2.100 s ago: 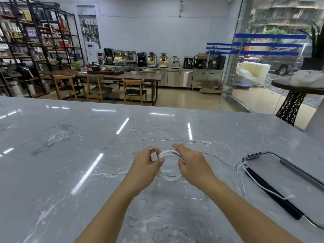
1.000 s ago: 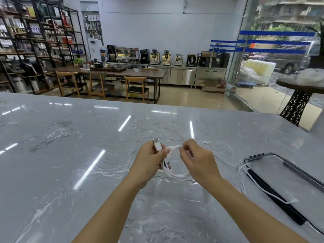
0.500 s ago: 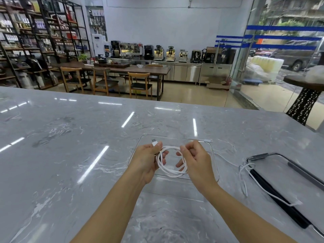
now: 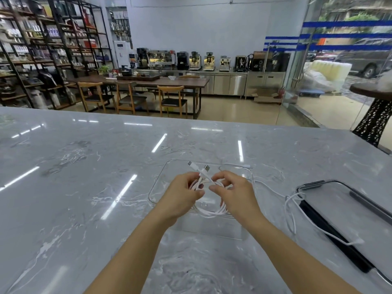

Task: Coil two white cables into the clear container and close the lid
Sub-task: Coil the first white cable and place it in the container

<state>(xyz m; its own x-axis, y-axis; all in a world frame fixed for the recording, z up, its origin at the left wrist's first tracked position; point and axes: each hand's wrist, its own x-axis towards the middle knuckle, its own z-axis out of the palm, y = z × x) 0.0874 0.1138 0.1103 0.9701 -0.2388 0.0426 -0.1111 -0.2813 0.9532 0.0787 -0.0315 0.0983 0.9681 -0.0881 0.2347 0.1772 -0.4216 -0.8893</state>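
Cable ends [image 4: 203, 169] now crossed, no readable labels

bright, even light. daylight enters through the glass wall [image 4: 331, 66] on the right; ceiling strips show as white streaks of glare on the glossy table [image 4: 84, 187]. shadows soft and faint, only a weak one under the forearms. wide-angle bend: shelves [image 4: 31, 60] at the left edge lean and curve, the table's far edge bows. centre sharp; lower corners and near forearms slightly smeared. street outside hazy.
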